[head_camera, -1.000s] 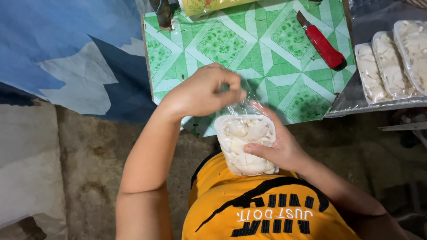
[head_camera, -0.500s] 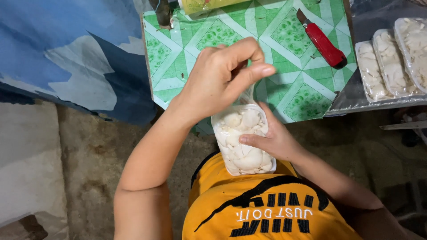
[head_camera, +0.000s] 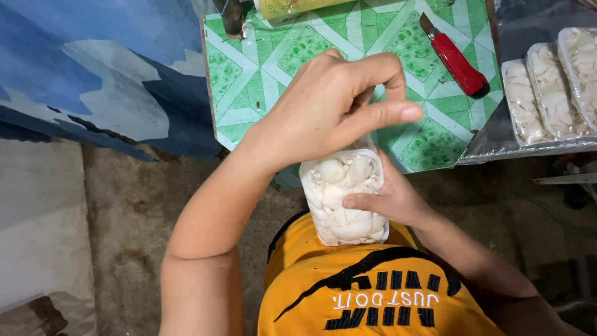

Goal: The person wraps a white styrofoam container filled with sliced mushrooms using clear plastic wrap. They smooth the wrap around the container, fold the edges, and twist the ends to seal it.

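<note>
Setting: I look down at a rough concrete floor (head_camera: 124, 205), with a blue and white sheet (head_camera: 93, 81) spread to my left.
Surface: a board covered in green and white patterned vinyl (head_camera: 273, 68) lies in front of me, past my hands.
Bag: a clear plastic bag of white mushroom pieces (head_camera: 342, 196) sits upright in front of my chest, over my orange shirt (head_camera: 373, 298), on the near side of the patterned board.
Left hand: my left hand (head_camera: 329, 109) is raised above the bag's top, fingers curled, thumb and fingertips pinched together. It seems to grip the loose plastic at the bag's neck, though the plastic is hard to make out there.
Right hand: my right hand (head_camera: 388, 199) wraps around the bag's right side, thumb pressed flat across the front, holding it steady.
Knife: a utility knife with a red handle (head_camera: 457, 62) lies on the board's far right part, well apart from my hands.
Other packs: three filled packs of the same white pieces (head_camera: 550, 93) lie side by side on a dark tray at the right edge.
Far edge: a yellow-green cylindrical thing (head_camera: 292, 7) lies at the board's top edge, partly cut off from view.
</note>
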